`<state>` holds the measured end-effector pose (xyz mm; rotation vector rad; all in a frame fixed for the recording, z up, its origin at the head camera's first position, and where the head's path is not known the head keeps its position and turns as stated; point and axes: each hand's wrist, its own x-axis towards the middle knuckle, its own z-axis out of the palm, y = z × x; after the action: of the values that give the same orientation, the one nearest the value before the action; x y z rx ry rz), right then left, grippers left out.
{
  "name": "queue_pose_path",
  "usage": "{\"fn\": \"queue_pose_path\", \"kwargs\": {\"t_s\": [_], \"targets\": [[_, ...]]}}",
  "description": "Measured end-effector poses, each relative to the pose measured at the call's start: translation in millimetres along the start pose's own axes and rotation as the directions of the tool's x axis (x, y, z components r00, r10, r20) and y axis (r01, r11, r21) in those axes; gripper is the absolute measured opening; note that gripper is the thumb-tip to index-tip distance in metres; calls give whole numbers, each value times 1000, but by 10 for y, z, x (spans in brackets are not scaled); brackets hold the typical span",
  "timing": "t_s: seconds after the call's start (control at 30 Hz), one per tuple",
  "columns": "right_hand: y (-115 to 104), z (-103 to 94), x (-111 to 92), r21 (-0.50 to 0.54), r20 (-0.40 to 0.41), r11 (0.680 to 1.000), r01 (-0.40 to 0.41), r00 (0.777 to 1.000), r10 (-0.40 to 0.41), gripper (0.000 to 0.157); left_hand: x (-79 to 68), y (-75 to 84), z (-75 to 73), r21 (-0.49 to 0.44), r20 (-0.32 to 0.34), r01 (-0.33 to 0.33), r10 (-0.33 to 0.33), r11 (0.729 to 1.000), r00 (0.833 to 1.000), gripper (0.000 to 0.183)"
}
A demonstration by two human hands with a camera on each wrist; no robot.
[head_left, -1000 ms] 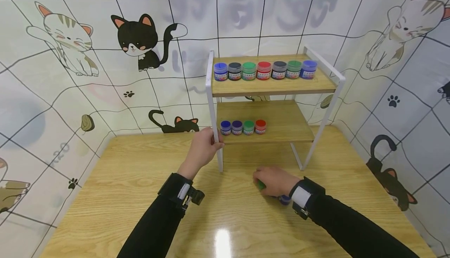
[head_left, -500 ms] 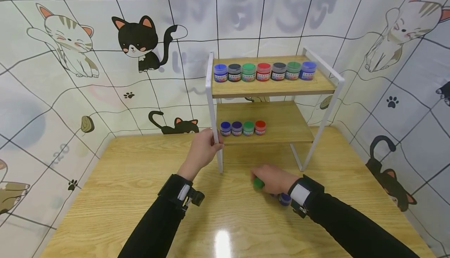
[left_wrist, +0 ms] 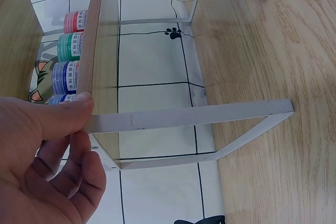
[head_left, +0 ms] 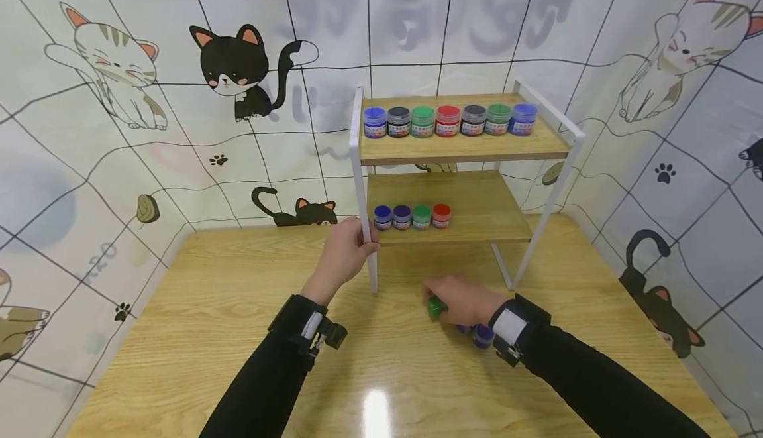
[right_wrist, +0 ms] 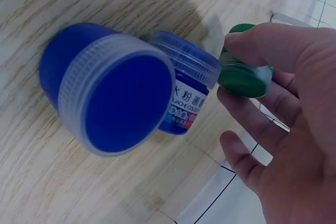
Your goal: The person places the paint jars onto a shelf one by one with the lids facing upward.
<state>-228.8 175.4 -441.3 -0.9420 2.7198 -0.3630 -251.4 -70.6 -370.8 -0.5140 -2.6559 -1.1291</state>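
Note:
My left hand [head_left: 344, 250] grips the white left leg of the two-tier shelf [head_left: 453, 156]; in the left wrist view its thumb lies at the board's edge. With thumb and fingers my right hand [head_left: 467, 300] pinches a small green paint jar [right_wrist: 244, 74], tilted, in front of the shelf low over the table. Two blue-lidded paint jars, one larger in view [right_wrist: 121, 93] and one labelled [right_wrist: 184, 87], stand beside it, partly hidden by the hand in the head view. On the lower board, a row of several jars includes a red-lidded jar [head_left: 442, 215] at its right end.
Several jars line the upper board, from a blue jar [head_left: 375, 122] at left to another blue jar [head_left: 523, 119] at right. The wooden table [head_left: 238, 332] runs back to a cat-patterned wall covering [head_left: 161, 179]. The shelf's right leg [head_left: 539, 229] stands beyond the right hand.
My right hand has shifted slightly left, and the green jar has turned so more of it shows. My left hand has stayed on the shelf leg.

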Motion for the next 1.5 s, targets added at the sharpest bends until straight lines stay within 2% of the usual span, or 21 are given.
{"fn": "queue_pose_path", "kwargs": {"t_s": [0.1,0.4,0.67,0.97,1.17,1.4,1.5], "targets": [[-1,-16,1,-21,-7,1000,10,1000,-10,33,-2,2,0,-1,5,7,-7,1000,1000,11],[41,-36,-5,30,-6,999,36,999,-36,19,-4,3,-6,0,1,9,-9,1000,1000,11],[53,-64,7,42,23,995,87,996,-88,16,0,-2,1,-4,6,15,-15,1000,1000,10],[29,-59,28,33,47,999,-7,999,6,36,-7,3,-3,-4,-2,12,-12,1000,1000,10],[29,-54,45,44,52,999,-23,998,21,32,-4,-2,-7,2,0,17,-17,1000,1000,10],[6,-53,73,47,52,999,16,998,-19,24,1,-17,-4,3,-1,18,-18,1000,1000,11],[-16,-60,78,46,63,999,9,998,-12,21,-3,-18,-1,-3,6,20,-20,1000,1000,10]]}}
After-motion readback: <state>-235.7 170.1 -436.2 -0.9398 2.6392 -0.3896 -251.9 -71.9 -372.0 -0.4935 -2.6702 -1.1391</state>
